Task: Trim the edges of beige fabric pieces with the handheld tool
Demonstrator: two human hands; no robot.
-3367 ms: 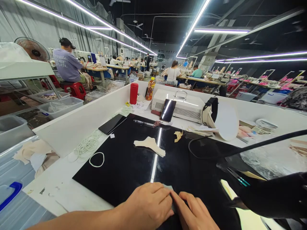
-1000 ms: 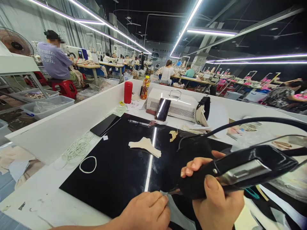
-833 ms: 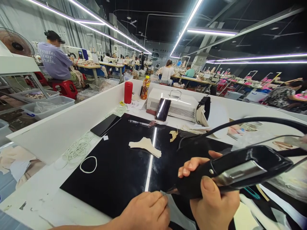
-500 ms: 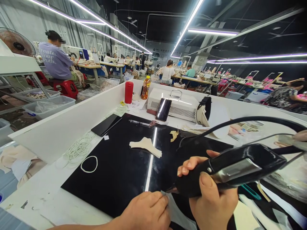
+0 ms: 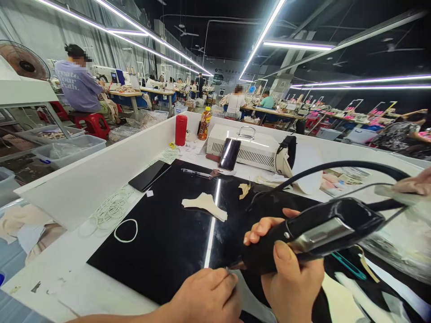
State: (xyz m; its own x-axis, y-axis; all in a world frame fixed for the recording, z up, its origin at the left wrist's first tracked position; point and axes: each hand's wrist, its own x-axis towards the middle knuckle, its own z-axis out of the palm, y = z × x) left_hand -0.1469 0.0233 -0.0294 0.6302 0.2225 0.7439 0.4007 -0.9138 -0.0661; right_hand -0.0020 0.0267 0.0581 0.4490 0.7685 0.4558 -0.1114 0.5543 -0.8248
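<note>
My right hand (image 5: 294, 280) is wrapped round a black corded handheld tool (image 5: 343, 224) with a silver plate on its side. Its narrow tip points down and left, close to the fingertips of my left hand (image 5: 208, 291). The left fingers are curled together on the upper edge of a thin grey translucent sheet (image 5: 252, 298), whose lower part my hands and the frame edge hide. Both hands are low over a glossy black board (image 5: 161, 242). Farther up the board lies a small stack of cream cut pieces (image 5: 204, 205).
Around the board are a white elastic loop (image 5: 125, 230), a pen (image 5: 197, 173), a cream scrap (image 5: 244, 190) and a dark phone-like slab (image 5: 150, 176). A white vented machine (image 5: 242, 146) stands behind. The tool's black cable (image 5: 340, 165) arches rightward. Teal snips-like object (image 5: 350, 265) lies right.
My right hand and the tool have shifted slightly left and the tool's rear end has swung left with its cable. My left hand stays nearly in place on the sheet.
</note>
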